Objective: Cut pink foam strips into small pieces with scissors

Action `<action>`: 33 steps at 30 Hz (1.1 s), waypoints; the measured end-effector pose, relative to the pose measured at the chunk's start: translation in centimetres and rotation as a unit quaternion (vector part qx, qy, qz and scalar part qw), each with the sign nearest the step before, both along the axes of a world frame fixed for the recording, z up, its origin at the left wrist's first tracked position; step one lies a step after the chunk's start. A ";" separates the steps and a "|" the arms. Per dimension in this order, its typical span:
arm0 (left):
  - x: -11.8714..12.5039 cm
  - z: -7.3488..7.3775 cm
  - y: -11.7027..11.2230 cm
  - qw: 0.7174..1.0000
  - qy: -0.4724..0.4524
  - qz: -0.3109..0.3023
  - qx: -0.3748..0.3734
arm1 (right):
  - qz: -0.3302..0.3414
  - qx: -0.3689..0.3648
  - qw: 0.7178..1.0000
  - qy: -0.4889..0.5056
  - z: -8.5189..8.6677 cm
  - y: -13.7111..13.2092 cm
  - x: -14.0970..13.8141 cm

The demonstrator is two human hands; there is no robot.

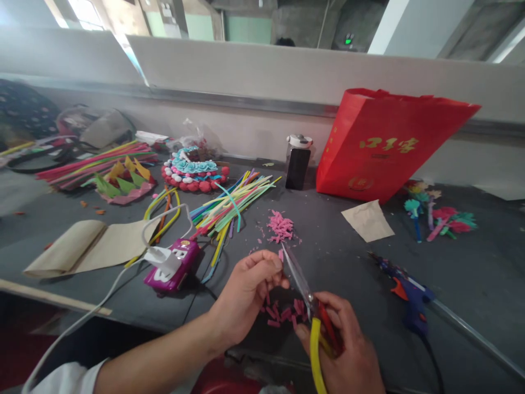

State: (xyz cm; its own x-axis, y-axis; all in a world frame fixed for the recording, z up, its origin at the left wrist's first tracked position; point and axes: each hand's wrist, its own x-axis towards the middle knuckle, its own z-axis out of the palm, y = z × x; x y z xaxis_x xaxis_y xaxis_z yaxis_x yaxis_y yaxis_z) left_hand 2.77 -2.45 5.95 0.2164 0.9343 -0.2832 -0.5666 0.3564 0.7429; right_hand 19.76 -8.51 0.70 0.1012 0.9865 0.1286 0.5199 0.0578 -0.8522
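My left hand (262, 271) pinches a short pink strip (281, 255) between thumb and fingertips; it looks like a cut bit of fuzzy stem. In my right hand (344, 342) is a pair of scissors (301, 276) with red and yellow handles. The blades point away from me, slightly apart, and their tips lie just right of the pink strip. Beyond the tips sits a small heap of pink clippings (281, 226). More pink pieces (285, 313) lie on the dark table between my two hands, partly hidden by the scissors.
A bundle of coloured stems (238, 202) lies behind the purple power strip (172, 265). Farther back stand a bottle (299, 142), a phone (297, 168) and a red bag (381, 148). At right are a glue gun (410, 301), brown paper (368, 220) and craft flowers (447, 219).
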 end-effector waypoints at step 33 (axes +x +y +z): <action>0.5 -0.6 -0.7 0.937 0.316 -0.005 0.148 | -0.039 -0.072 0.981 0.177 1.3 0.5 -0.5</action>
State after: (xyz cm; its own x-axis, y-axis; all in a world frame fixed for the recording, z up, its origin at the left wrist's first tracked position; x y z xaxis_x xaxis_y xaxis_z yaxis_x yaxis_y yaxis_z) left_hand 3.24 -3.12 5.35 0.1023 0.9910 -0.0867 0.0225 0.0848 0.9961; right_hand 19.25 -8.01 1.95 0.1897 0.9795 -0.0679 0.1884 -0.1042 -0.9765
